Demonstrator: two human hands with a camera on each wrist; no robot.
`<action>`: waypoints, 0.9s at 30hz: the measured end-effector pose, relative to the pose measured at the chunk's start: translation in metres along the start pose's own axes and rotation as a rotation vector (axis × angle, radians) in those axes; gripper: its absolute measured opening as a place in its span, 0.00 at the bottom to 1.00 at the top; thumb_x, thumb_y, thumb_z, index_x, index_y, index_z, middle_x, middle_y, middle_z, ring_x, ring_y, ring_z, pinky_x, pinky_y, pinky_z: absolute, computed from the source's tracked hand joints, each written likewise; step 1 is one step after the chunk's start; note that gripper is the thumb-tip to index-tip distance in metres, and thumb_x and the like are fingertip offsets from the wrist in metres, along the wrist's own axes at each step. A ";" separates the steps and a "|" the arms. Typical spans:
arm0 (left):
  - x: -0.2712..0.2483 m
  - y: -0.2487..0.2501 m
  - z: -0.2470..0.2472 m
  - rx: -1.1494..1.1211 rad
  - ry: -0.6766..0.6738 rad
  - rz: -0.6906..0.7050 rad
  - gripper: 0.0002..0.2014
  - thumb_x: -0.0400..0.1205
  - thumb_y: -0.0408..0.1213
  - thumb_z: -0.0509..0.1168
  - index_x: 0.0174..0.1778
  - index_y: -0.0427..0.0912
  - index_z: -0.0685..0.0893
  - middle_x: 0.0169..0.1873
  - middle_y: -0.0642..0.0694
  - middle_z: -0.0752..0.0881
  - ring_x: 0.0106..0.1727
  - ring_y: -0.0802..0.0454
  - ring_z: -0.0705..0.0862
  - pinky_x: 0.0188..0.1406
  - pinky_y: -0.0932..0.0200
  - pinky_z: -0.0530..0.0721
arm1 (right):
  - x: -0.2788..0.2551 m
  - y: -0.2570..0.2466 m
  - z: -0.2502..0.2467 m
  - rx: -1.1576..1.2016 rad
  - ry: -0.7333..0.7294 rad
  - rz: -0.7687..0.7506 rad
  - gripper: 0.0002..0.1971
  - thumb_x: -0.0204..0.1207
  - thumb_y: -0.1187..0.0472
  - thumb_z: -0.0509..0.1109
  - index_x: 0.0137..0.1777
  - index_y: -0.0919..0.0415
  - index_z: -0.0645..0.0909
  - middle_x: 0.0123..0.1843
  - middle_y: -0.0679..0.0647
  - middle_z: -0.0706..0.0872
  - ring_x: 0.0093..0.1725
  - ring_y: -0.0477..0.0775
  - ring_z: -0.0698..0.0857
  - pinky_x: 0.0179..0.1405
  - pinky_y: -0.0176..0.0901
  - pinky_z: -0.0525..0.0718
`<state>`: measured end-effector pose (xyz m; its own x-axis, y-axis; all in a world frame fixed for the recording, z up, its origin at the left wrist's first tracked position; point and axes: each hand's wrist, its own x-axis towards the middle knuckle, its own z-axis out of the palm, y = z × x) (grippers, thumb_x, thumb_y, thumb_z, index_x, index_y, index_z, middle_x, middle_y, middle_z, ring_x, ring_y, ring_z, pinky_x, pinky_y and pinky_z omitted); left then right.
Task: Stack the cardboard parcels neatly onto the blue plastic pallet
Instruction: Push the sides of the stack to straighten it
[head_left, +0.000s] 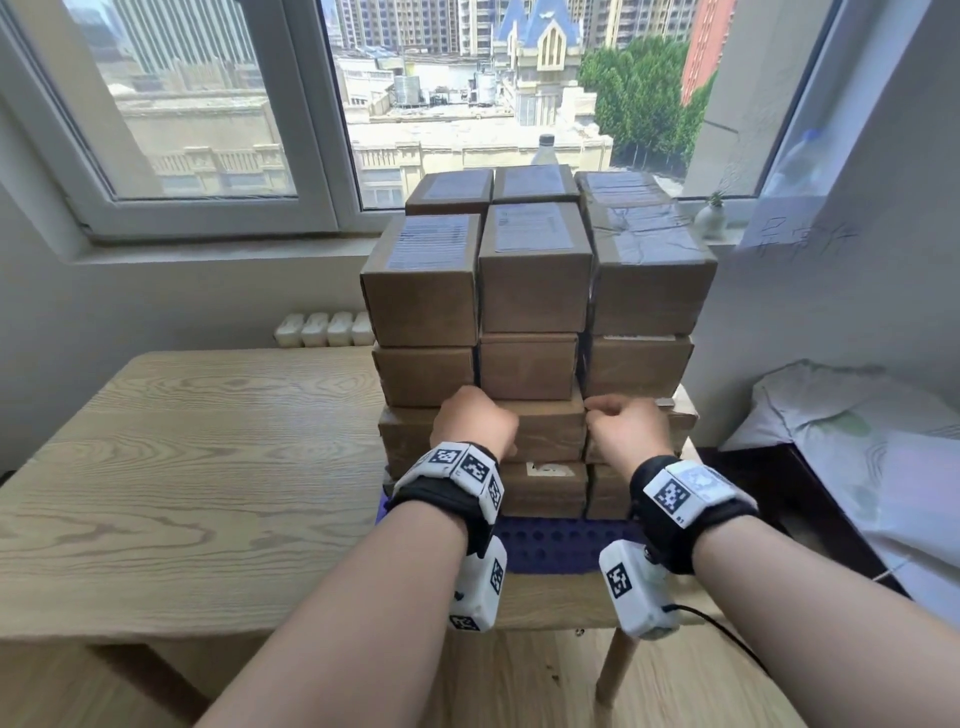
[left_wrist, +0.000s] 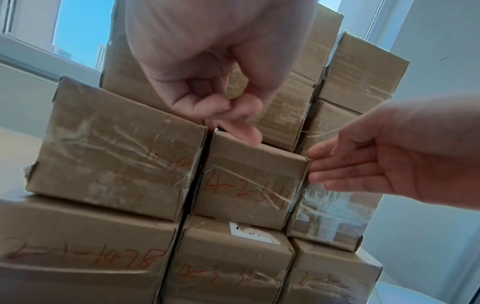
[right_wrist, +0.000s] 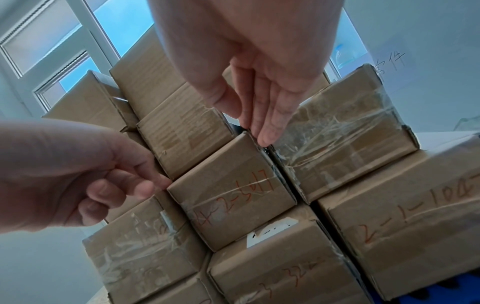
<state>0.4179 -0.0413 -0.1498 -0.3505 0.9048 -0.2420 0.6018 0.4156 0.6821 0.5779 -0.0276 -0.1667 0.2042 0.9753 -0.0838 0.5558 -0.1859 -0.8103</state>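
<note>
Brown taped cardboard parcels (head_left: 535, 291) stand several tiers high on the blue pallet (head_left: 561, 545). A middle parcel (head_left: 550, 426) marked in red (left_wrist: 249, 185) (right_wrist: 231, 191) juts slightly forward in a lower tier. My left hand (head_left: 475, 415) (left_wrist: 233, 119) has curled fingers, and its thumb tip touches that parcel's top left corner. My right hand (head_left: 621, 421) (right_wrist: 262, 123) keeps its fingers straight, tips at the parcel's right edge by the gap to the neighbouring taped parcel (right_wrist: 342, 144). Neither hand wraps the parcel.
The pallet sits at the right end of a wooden table (head_left: 182, 467). Behind the stack is a window sill with a bottle (head_left: 545, 150) and a small vase (head_left: 711, 218). A bed with a pillow (head_left: 841, 441) stands close on the right.
</note>
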 end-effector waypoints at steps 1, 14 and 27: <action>-0.001 0.001 0.001 0.002 -0.015 -0.003 0.12 0.71 0.32 0.60 0.39 0.34 0.89 0.23 0.46 0.89 0.34 0.51 0.90 0.40 0.59 0.88 | 0.001 0.001 0.001 0.002 -0.001 -0.005 0.13 0.75 0.62 0.67 0.55 0.56 0.90 0.57 0.55 0.91 0.62 0.58 0.85 0.62 0.41 0.79; -0.006 0.001 -0.004 0.001 -0.019 -0.016 0.14 0.73 0.31 0.58 0.44 0.29 0.88 0.21 0.48 0.88 0.26 0.59 0.87 0.30 0.64 0.83 | -0.001 0.001 -0.002 -0.047 0.007 0.011 0.12 0.77 0.60 0.67 0.53 0.57 0.91 0.53 0.58 0.91 0.60 0.60 0.86 0.48 0.34 0.71; -0.024 0.003 -0.002 0.019 0.155 0.058 0.10 0.74 0.37 0.63 0.39 0.39 0.90 0.26 0.47 0.90 0.39 0.49 0.87 0.39 0.61 0.83 | -0.014 0.003 -0.013 -0.102 -0.014 -0.007 0.12 0.76 0.57 0.66 0.47 0.58 0.91 0.49 0.59 0.90 0.57 0.62 0.84 0.47 0.36 0.72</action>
<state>0.4269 -0.0617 -0.1408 -0.4203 0.9027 -0.0923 0.6373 0.3660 0.6782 0.5875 -0.0434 -0.1607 0.1895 0.9780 -0.0871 0.6361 -0.1899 -0.7478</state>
